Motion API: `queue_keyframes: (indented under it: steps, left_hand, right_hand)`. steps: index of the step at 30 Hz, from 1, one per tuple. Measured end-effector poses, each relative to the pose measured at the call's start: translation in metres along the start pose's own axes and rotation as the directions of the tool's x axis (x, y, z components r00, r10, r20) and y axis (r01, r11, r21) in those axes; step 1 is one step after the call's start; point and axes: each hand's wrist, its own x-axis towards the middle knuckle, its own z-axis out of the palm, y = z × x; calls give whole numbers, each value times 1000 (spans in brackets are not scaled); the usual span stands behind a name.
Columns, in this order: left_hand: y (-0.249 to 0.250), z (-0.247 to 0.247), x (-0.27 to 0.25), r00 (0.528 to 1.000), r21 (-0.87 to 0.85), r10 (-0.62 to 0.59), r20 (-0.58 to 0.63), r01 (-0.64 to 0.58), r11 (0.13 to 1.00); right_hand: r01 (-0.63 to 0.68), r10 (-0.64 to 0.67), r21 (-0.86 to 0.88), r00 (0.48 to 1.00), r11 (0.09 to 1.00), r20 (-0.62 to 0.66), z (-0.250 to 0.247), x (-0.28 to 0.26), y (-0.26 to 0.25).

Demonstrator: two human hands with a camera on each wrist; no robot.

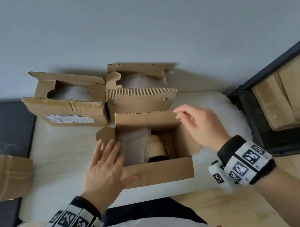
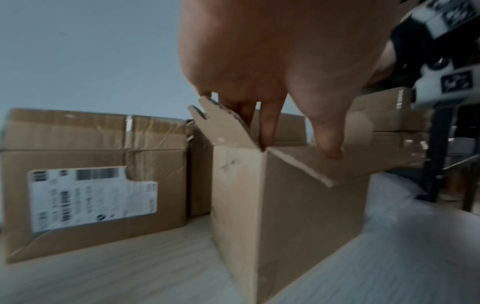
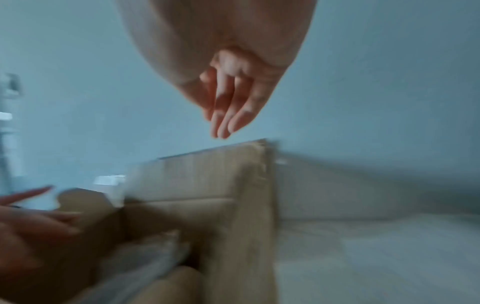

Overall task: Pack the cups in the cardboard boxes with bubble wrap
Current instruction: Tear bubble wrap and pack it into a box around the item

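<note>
Two hands work at the nearest open cardboard box (image 1: 160,172) on the pale wooden table (image 1: 58,158). The left hand (image 1: 105,170) lies flat with straight fingers against the box's left side, its fingertips (image 1: 111,144) reaching the small left flap (image 1: 105,134) and the edge of the bubble wrap inside, while its thumb rests on the near flap; it clasps nothing. In the left wrist view the same fingers (image 2: 270,123) dip just inside the box corner beside the raised flap. The right hand (image 1: 199,125) hovers at the far right corner of the box, its thumb and forefinger meeting at the corner of the upright far flap (image 1: 146,121); the right wrist view is blurred, so whether it actually pinches the cardboard cannot be told.

Inside the box a beige cup (image 1: 157,146) lies near the middle, touching a sheet of bubble wrap (image 1: 134,146) that fills the left part. Behind this box, against the grey wall, stand two more open boxes side by side: the left one (image 1: 66,108) bears a white shipping label, the right one (image 1: 139,99) has a torn front flap, and each shows bubble wrap within. More bubble wrap (image 1: 230,120) lies on the table to the right. A stack of flattened cardboard (image 1: 3,178) sits at the far left.
</note>
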Motion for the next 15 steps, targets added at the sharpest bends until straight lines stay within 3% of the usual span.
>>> queue_keyframes:
  steps: [2,4,9,12,15]
  left_hand:
    - [11,-1,6,994,55,109,-30,-107,993]
    - [23,-1,11,985,38,171,-27,-170,985]
    - [36,-7,20,989,-102,132,72,-124,987]
    - [36,-4,21,988,-71,84,128,-76,995]
    - [35,-1,23,990,-43,65,128,-60,997]
  right_hand:
    - [-153,147,-36,980,988,-135,-9,-20,32]
    - [-318,306,-75,942,945,-134,-4,-40,64]
    - [-618,639,-183,764,765,90,33,-72,119]
    - [-702,738,-227,646,675,195,51,-75,134]
    - [-726,766,-247,587,642,264,66,-78,139]
